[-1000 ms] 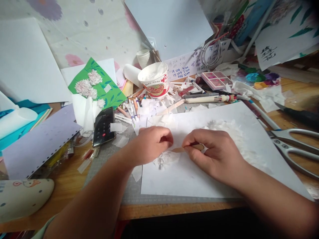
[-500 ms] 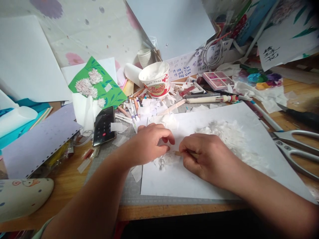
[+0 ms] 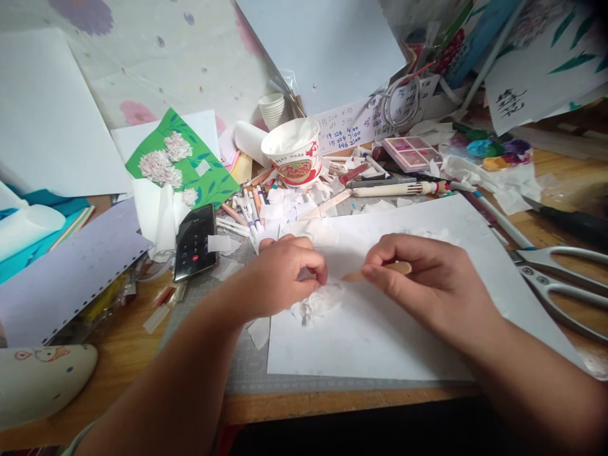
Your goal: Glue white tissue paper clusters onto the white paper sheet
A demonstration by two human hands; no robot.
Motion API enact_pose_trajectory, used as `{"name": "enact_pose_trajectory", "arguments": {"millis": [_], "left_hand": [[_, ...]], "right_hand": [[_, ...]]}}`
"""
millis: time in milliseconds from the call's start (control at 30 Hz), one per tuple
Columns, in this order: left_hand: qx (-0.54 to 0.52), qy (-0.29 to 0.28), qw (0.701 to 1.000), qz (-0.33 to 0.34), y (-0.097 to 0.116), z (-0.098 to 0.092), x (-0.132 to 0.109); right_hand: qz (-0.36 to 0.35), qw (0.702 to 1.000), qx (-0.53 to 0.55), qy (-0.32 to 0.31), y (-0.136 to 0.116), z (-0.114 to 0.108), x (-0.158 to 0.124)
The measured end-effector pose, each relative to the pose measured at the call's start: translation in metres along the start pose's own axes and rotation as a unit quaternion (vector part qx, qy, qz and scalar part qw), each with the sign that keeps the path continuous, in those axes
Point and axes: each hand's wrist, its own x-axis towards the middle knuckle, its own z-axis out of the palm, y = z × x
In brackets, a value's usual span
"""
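Observation:
In my right hand (image 3: 422, 278) is a flat wooden craft stick (image 3: 399, 268), pinched between thumb and fingers. Its tip points left, just above a cluster of crumpled white paper pieces (image 3: 311, 309) on the large white sheet (image 3: 361, 345). My left hand (image 3: 287, 275) rests at the cluster's upper left with fingers curled and thumb and forefinger tips together. What lies between those tips is too small to make out. Behind my right hand a second heap of white paper bits (image 3: 430, 233) is mostly hidden. White paper scraps (image 3: 313, 231) lie beyond my left hand.
A paper noodle bowl (image 3: 292, 152) stands behind among scattered markers (image 3: 251, 209). Left are a phone (image 3: 194, 244) and a green card with paper flowers (image 3: 183, 158). Scissors (image 3: 555, 285) and a dark-handled knife (image 3: 565, 218) lie at the right.
My right hand has moved up and right, turning so that more of the craft stick shows. The thumb and forefinger of my left hand have closed together.

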Motion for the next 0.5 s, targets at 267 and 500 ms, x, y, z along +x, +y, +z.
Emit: {"name": "enact_pose_trajectory", "arguments": {"millis": [267, 500], "left_hand": [[0.013, -0.007, 1.0, 0.009, -0.0016, -0.0044, -0.0036], [-0.017, 0.015, 1.0, 0.014, -0.0057, -0.0062, -0.0043]], "right_hand": [[-0.027, 0.998, -0.01, -0.053, 0.0003, 0.0027, -0.0009], [-0.022, 0.996, -0.005, -0.09, -0.0007, 0.0034, -0.0009]]}}
